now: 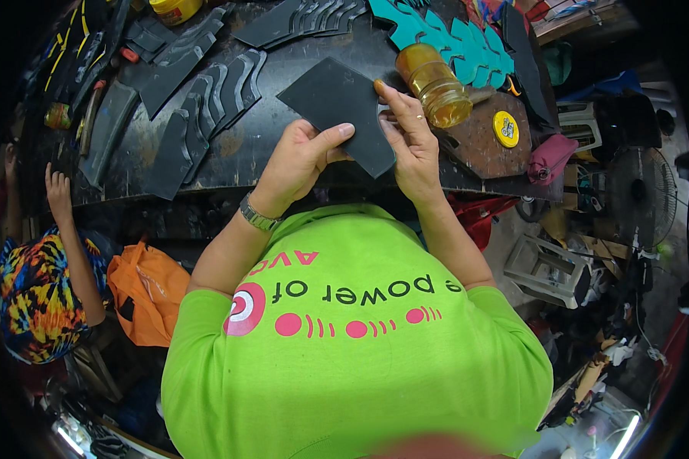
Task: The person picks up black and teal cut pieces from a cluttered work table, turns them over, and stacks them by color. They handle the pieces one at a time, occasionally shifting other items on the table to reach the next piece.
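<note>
Above the near edge of the dark table [237,164], I hold a flat black sheet piece [325,96] with angular corners. My left hand [298,157] pinches its lower left edge, thumb lying on top. My right hand [412,145] grips the right edge between thumb and fingers, the index finger raised, with a brownish stain at its tip. Just beyond that hand, a clear jar of amber liquid [435,84] lies tilted or leans away; its exact pose I cannot tell. Overlapping black cut pieces with grey edges [207,96] are fanned out to the left.
Teal cut pieces [440,38] lie at the far right. A brown board [494,126] carries a round yellow lid [505,128]; a pink pouch [551,159] sits beside it. More black pieces [298,19] lie at the back. Another person's hand [57,187] rests at the left edge.
</note>
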Motion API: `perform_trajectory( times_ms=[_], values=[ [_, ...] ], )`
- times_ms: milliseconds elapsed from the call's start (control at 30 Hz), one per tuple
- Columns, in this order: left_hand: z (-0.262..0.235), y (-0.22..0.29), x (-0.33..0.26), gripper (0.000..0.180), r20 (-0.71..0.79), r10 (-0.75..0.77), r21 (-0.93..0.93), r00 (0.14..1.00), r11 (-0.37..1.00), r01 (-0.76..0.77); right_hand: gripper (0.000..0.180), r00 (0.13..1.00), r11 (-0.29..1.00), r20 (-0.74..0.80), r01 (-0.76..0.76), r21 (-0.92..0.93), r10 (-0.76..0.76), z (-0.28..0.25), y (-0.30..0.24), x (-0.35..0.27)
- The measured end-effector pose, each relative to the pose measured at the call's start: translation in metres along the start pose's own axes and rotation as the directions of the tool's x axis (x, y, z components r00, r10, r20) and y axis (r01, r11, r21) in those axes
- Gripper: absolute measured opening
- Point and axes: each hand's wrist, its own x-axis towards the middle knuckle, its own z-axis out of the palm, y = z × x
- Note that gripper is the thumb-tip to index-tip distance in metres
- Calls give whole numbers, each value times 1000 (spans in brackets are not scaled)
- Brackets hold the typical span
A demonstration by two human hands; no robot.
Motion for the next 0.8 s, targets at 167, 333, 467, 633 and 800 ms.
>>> perform_trajectory(
  times_ms=[167,333,467,633,800],
  values=[
    [0,7,2,24,19,16,-43,1000,999,-16,44,998,999,57,-19,-42,22,-2,-1,-2],
    [-2,13,3,23,-12,-36,-68,999,997,35,41,998,999,49,37,1,-37,-3,0,-3],
    [-3,12,4,19,-21,-80,-82,997,994,78,41,998,996,51,22,81,-26,-8,-3,-5],
    [-10,11,9,15,50,-96,-247,994,963,105,38,998,993,33,44,111,-48,-14,-7,-14],
    [-9,11,15,13,-80,-49,-267,996,963,26,35,981,976,16,193,101,-195,-19,-8,-16]
  ],
)
